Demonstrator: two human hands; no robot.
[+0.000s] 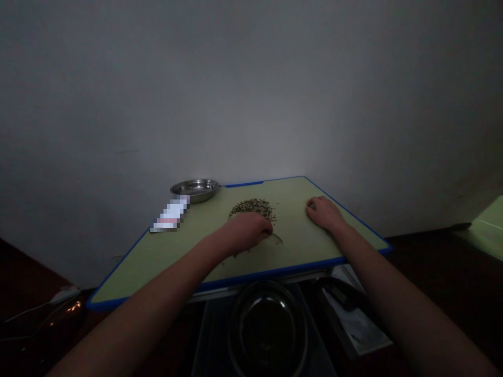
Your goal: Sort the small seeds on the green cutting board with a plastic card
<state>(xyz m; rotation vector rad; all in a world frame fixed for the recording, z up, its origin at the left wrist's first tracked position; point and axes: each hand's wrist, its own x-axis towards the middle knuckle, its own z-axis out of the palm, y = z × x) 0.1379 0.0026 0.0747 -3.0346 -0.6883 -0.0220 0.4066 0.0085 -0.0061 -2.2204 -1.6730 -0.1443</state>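
Note:
A loose pile of small brown seeds or beans (255, 205) is spread on the yellow-green tabletop (291, 188), with a few stray ones around it. My left hand (249, 230) is over the near side of the pile, its fingers closed. Beside its fingertips a thin, curved, pale edge (277, 239) shows on the tabletop; what it belongs to is unclear. To the right of the pile, my right hand (325, 212) rests on the table with fingers curled in and the thumb near them. Whatever may be inside that curl is too dark to tell.
A shallow metal bowl (195, 190) stands at the table's back left. Near it lies a blurred-out phone-like rectangle (171, 214). Below the blue front edge sits a round, dark, shiny dish (268, 330). A wall (251, 104) rises behind the table.

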